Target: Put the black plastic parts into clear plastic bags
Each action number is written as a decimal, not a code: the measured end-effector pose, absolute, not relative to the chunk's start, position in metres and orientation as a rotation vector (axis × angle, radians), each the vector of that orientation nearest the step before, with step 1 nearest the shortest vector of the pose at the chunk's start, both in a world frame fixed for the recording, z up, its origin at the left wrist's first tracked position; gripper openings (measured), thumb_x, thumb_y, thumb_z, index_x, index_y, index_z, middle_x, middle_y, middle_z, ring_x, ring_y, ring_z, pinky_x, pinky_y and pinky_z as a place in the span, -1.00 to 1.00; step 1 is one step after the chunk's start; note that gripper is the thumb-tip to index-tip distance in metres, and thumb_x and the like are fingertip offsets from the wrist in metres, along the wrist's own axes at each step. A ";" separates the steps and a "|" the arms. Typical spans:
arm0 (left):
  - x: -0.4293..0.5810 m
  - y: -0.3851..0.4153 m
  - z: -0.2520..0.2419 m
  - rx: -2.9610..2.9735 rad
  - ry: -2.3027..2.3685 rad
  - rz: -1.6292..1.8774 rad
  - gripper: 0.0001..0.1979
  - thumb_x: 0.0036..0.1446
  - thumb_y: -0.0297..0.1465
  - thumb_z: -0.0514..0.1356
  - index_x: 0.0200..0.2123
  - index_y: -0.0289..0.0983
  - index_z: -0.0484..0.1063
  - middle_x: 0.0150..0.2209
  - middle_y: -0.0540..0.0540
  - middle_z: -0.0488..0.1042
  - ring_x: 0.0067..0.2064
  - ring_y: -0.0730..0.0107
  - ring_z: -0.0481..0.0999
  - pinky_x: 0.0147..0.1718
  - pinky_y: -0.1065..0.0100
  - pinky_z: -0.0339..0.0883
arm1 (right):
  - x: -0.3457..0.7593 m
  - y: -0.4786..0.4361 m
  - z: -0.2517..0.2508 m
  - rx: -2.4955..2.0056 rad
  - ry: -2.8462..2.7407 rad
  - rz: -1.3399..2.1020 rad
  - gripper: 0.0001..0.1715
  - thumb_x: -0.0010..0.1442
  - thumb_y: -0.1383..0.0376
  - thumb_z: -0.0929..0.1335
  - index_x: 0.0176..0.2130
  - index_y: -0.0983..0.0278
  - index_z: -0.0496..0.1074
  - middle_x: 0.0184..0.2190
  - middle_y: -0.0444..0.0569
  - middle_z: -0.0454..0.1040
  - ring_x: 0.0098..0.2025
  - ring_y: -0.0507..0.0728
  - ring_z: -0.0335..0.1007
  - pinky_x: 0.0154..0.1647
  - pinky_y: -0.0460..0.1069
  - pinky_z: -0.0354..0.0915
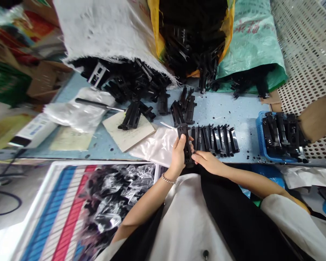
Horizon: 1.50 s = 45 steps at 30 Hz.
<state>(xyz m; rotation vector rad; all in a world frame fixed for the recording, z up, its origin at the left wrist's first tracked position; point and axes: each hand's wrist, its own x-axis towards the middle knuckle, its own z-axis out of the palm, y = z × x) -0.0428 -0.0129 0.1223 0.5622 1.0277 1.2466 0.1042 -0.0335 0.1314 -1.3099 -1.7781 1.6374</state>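
A long black plastic part stands upright in my left hand, the thumb lying along its face and the fingers wrapped behind it. At its lower right edge are the pinched fingertips of my right hand; what they hold is too small to make out. Just right of my hands, a row of similar black parts lies side by side at the table's front edge. More loose black parts lie beyond my hands. Beneath my left hand's side is a clear plastic bag.
A white sack, a yellow-edged bag and a green sack spill black parts at the back. A blue basket of parts stands right. A screwdriver lies left, near a board. Below left is a crate with bagged parts.
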 end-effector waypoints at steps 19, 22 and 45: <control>-0.101 -0.039 0.117 0.640 0.728 0.424 -0.51 0.17 0.07 0.27 -0.26 -0.26 0.66 -0.35 -0.23 0.66 -0.43 0.11 0.67 -0.44 0.19 0.56 | 0.152 -0.026 0.135 -0.858 -2.643 0.542 -0.67 0.44 0.22 0.28 0.07 0.24 0.52 -0.09 0.14 0.63 -0.11 0.25 0.60 -0.04 0.17 0.52; -0.099 -0.043 0.114 0.640 0.729 0.427 -0.53 0.14 0.03 0.32 -0.27 -0.29 0.66 -0.37 -0.23 0.65 -0.44 0.10 0.66 -0.41 0.16 0.57 | 0.157 -0.033 0.131 -0.961 -2.670 0.592 -0.58 0.41 0.16 0.32 0.19 0.21 0.43 0.03 0.14 0.58 0.00 0.27 0.58 0.03 0.17 0.50; -0.194 -0.029 0.072 2.300 1.566 0.653 -0.79 0.27 -0.21 0.21 -0.23 -0.17 0.61 0.07 -0.25 0.59 0.20 -0.17 0.48 0.26 -0.23 0.21 | 0.063 -0.012 0.105 -0.954 -0.493 1.872 -0.50 -0.06 -0.04 0.63 -0.30 0.22 0.51 -0.27 -0.08 0.63 -0.10 0.16 0.60 0.20 0.17 0.42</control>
